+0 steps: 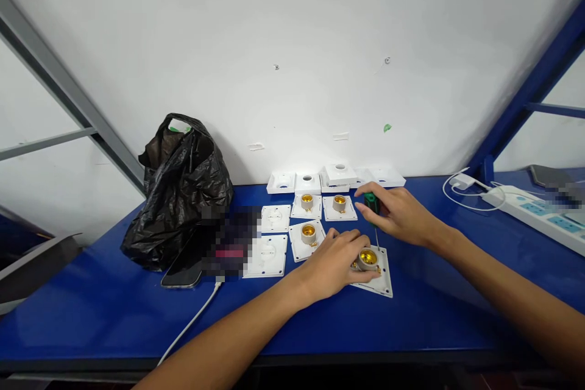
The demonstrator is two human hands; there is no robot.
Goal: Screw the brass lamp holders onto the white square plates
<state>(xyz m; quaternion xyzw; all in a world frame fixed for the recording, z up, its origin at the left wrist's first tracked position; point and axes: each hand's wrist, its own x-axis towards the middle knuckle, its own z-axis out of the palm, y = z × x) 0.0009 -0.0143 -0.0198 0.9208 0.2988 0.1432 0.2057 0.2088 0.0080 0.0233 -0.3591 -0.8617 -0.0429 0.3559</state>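
Observation:
My left hand [331,262] presses on a lamp socket [368,259] with a brass-coloured inside, its fingers wrapped around the near and far sides. The socket sits on a square white plate [386,283] lying on the table. In my right hand [395,210] is a screwdriver [372,202] with a green and black handle, held nearly upright. Its thin shaft points down to the plate's far side, beside the socket; the tip's exact contact is hard to make out. Several more white plates lie behind, some bearing sockets, such as the one with a socket [308,233] next to my left hand.
White square covers [308,184] stand in a row by the wall. Two bare plates [269,259] lie left of the sockets. Further left are a black plastic bag [183,195] and a phone [183,274] near a white cable [192,320]. A power strip [539,210] lies at the right.

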